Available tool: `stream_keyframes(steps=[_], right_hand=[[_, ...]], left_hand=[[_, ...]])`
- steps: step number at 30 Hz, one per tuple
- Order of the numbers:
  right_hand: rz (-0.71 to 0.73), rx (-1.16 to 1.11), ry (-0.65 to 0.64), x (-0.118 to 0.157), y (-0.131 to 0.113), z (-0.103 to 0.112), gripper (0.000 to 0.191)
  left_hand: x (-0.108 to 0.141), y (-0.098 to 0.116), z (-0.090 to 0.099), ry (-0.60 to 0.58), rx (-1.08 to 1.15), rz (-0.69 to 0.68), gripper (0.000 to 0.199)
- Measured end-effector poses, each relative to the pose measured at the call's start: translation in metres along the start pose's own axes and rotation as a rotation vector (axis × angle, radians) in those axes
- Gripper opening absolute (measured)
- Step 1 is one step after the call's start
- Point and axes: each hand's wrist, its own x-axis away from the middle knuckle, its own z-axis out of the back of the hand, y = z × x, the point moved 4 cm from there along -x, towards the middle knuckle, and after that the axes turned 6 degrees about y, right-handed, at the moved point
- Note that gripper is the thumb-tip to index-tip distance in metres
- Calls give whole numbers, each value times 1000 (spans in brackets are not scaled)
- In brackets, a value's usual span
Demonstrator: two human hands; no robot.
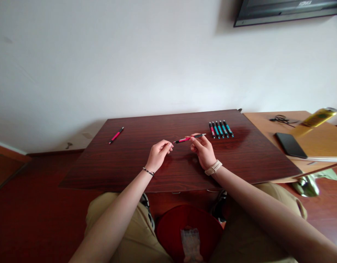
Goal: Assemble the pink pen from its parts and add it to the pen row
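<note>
While both your forearms reach up and inward over the table, your two hands meet near its middle, above the dark wood. Your right hand is turned partly palm-up, its wrist angled in toward the left, with a watch strapped just behind it. Its thumb and fingers pinch a pink and black pen toward the silver end. Your left hand comes in from the other side with its back mostly up, a bracelet round the wrist. Its thumb and fingers are drawn in close together, their tips just beside the pen's free black end; you cannot tell from this view whether they touch it.

The pen lies nearly crosswise to you, its long axis running left to right between your hands. Its silver end points to your right and slightly away, and its black end to your left and slightly toward you.

Beyond your right hand, a second pink pen and four blue pens form a row, side by side, their silver ends pointing toward the wall. Well off to your left, another pink pen rests alone on the table, slanting away to the right.
</note>
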Motion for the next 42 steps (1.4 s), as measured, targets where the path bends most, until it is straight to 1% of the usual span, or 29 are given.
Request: stream_keyframes(steps=[3, 6, 9, 12, 17, 23, 29, 36, 38, 42], right_hand=[[4, 10, 4, -1, 0, 0, 35], [16, 26, 24, -1, 0, 2, 36], [25, 46, 55, -2, 1, 3, 39], [36, 53, 66, -3, 1, 4, 38], [61, 42, 58, -3, 0, 3, 37], [66, 67, 51, -1, -3, 1, 37], [60, 96, 36, 0, -3, 1, 36], [62, 88, 50, -2, -1, 1, 37], [66, 90, 55, -2, -1, 2, 37], [70, 75, 57, -2, -1, 2, 36]], left_hand=[[-1, 1, 2, 38, 69, 30, 38], [-2, -2, 4, 62, 183, 88, 46], [-2, -5, 3, 41, 282, 143, 52], [-1, -7, 2, 11, 328, 170, 55], [0, -6, 0, -22, 344, 160, 54], [1, -1, 0, -61, 299, 133, 55], [2, 1, -1, -108, 296, 147, 54], [-2, -4, 1, 3, 325, 166, 56], [-2, -5, 1, 11, 338, 175, 56], [-1, -5, 0, -12, 348, 172, 55]])
